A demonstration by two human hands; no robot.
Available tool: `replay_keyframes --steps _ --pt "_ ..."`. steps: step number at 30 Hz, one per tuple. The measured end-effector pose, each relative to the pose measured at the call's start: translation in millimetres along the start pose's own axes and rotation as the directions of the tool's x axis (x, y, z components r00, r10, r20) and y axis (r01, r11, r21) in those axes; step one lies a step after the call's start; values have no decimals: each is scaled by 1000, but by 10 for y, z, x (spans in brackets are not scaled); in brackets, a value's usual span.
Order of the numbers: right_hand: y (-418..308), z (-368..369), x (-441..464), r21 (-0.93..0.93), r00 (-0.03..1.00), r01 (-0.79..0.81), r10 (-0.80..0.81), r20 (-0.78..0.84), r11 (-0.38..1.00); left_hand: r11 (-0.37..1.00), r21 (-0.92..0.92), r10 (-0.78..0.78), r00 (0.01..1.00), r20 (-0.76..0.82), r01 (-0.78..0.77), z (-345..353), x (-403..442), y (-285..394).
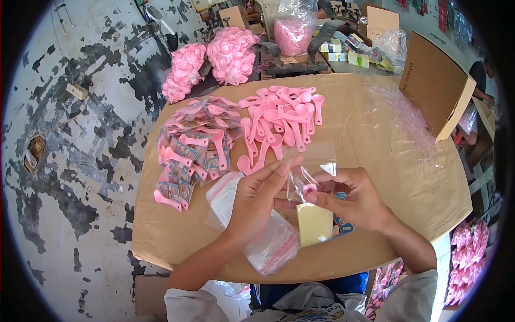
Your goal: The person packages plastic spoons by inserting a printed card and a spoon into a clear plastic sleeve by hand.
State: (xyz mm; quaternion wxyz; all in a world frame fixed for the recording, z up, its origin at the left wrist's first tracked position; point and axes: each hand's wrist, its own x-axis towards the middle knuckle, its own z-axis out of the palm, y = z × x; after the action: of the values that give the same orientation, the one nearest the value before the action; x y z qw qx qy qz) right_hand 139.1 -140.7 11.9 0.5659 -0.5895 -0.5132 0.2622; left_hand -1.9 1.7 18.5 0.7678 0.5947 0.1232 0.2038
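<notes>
My left hand (256, 199) pinches a clear plastic bag (317, 156) in front of me, over the table. My right hand (360, 199) is closed on a pink spoon (309, 192), at the bag's opening; most of the spoon is hidden by the fingers and film. A pale yellow card (315, 225) hangs just below the fingers; whether it is fully inside the bag I cannot tell. Behind it, blue printed cards (343, 222) show partly under my right hand. A stack of empty clear bags (272, 241) lies beneath my left wrist.
Loose pink spoons (284, 115) are heaped beyond my hands. Packed spoons with cards (196, 147) pile up at the left. A cardboard box (437, 80) stands at the right beside pink-edged plastic scraps (410, 121). Full bags of spoons (232, 53) sit behind the table. Another person (477, 80) is at far right.
</notes>
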Motion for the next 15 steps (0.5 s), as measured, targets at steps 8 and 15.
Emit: replay_keyframes --steps 8,15 --pt "-8 -10 26 175 992 -101 113 -63 979 996 82 16 999 32 -18 -27 35 -148" --pt "48 -11 21 180 993 -36 55 -101 983 999 41 8 999 36 -10 -56 19 -135"
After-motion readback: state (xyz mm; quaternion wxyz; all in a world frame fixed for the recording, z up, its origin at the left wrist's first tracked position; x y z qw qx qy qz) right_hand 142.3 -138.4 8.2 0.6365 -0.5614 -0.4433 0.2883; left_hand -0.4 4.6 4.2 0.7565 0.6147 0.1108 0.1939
